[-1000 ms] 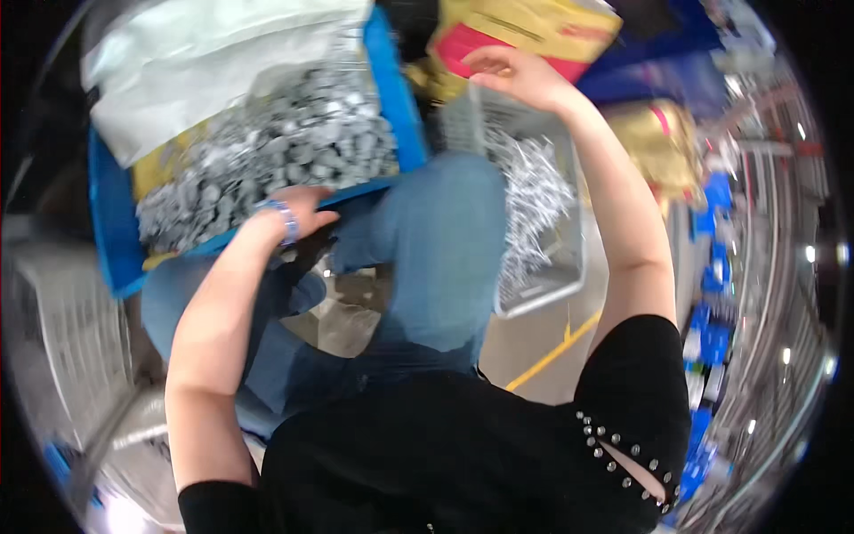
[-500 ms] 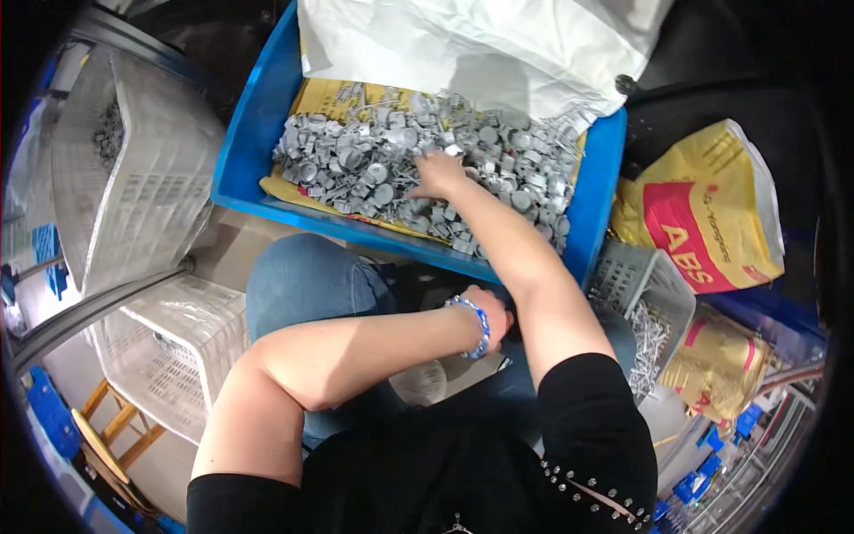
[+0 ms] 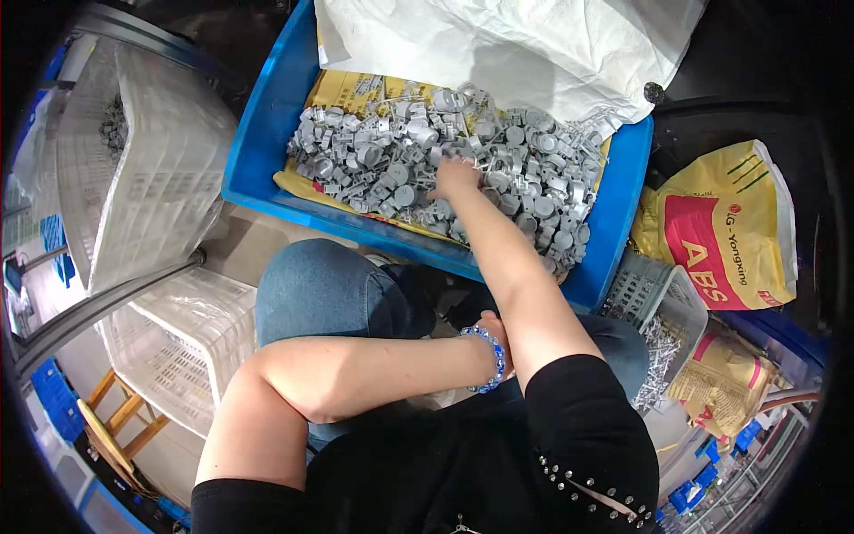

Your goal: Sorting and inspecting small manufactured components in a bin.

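Note:
My right hand (image 3: 457, 181) reaches into a heap of small grey plastic parts (image 3: 405, 196) in a blue bin (image 3: 267, 107). Its thumb stands apart from the fingers, so the hand looks open. The fingertips are sunk among the parts. Below the bin's near wall, my left hand (image 3: 496, 334) is partly covered by my right forearm. It looks curled closed, and what it may hold is hidden. A blue beaded bracelet (image 3: 485, 360) circles that wrist.
A white sheet (image 3: 498, 53) covers the bin's far side. To the right lie a yellow-and-red sack (image 3: 725, 231) and a grey basket (image 3: 636, 285) with thin pieces. White crates (image 3: 165, 178) stand at left, with a wooden stool (image 3: 111, 427) beyond. My knee (image 3: 311, 289) is close below the bin.
The bin and surroundings sit slightly further right in view. My right hand remains in the heap, having shifted slightly among the parts. My left hand has slipped further behind the right forearm.

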The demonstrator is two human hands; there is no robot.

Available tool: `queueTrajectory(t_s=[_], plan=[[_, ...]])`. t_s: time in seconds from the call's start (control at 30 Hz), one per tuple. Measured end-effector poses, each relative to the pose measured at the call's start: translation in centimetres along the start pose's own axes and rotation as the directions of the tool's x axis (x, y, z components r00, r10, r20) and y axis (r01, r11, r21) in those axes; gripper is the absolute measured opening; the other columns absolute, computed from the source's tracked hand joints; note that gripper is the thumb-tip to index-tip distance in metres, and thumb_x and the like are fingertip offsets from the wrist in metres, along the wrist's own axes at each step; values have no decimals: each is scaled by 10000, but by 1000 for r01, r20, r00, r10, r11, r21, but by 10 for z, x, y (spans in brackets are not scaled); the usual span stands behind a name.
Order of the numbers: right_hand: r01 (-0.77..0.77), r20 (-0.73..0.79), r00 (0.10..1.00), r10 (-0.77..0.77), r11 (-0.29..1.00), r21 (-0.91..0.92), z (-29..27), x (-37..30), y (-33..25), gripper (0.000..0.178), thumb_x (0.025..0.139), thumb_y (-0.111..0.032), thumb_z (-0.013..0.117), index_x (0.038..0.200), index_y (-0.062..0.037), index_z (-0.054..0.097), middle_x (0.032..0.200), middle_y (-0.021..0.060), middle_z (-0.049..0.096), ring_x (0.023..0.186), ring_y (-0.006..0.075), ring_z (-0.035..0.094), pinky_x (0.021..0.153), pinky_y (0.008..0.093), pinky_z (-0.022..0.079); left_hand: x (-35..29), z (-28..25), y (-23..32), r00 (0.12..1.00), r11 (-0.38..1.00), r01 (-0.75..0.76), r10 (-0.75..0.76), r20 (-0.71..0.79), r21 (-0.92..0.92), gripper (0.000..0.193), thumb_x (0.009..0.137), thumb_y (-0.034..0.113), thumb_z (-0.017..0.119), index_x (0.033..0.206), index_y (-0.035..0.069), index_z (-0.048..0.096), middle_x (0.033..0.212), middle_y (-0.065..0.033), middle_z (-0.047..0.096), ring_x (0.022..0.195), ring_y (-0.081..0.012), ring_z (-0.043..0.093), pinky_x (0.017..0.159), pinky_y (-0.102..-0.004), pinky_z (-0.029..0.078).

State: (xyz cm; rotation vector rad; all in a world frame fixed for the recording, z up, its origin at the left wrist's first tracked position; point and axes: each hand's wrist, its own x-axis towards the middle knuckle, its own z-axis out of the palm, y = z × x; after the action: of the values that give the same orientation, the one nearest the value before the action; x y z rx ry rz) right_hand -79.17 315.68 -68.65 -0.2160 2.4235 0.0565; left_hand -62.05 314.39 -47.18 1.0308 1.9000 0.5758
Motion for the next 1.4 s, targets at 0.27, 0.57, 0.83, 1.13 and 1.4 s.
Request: queueTrajectory(t_s=[0.27,0.57,0.83,1.13,1.4], plan=[[72,-11,997,-71,997,26,-8,-25,1,562,679,-260,712,1194,-198,495,1218,116,443,1110,369,480,803,494,473,0,11,-1,1000,994,-30,29,11,107,326,757,264,563,1058,160,630,1062,-57,623,997,-218,570,823,-416,400],[225,-43,972,-232,966,-128,-20,-69,31,457,680,-204,688,1106,-126,540,1202,146,469,989,350,562,800,454,479,2,-2,-12,990,983,-66,43,135,170,432,770,390,608,1068,79,590,1048,-105,612,1010,-271,563,819,-422,439],[273,-186,961,-203,628,729,-116,-127,121,464,700,-232,689,1117,-72,564,1071,81,557,990,180,523,872,299,406,2,-10,-22,997,989,-79,77,14,127,444,782,391,604,1058,44,589,1022,-164,616,977,-333,579,804,-420,475],[547,-912,393,115,768,332,-116,-166,130,442,651,-82,702,1060,-13,548,1050,131,498,987,280,517,841,340,434,17,-16,-45,995,991,-33,45,-88,133,530,768,447,581,1137,66,575,994,-179,635,929,-342,603,813,-414,471],[614,-975,144,168,757,221,-139,-192,126,392,725,-73,687,1065,7,509,1037,96,521,929,186,528,783,292,433,21,-26,-58,969,999,38,-36,-243,4,515,758,459,584,1107,81,610,1047,-159,625,994,-325,583,842,-391,463]])
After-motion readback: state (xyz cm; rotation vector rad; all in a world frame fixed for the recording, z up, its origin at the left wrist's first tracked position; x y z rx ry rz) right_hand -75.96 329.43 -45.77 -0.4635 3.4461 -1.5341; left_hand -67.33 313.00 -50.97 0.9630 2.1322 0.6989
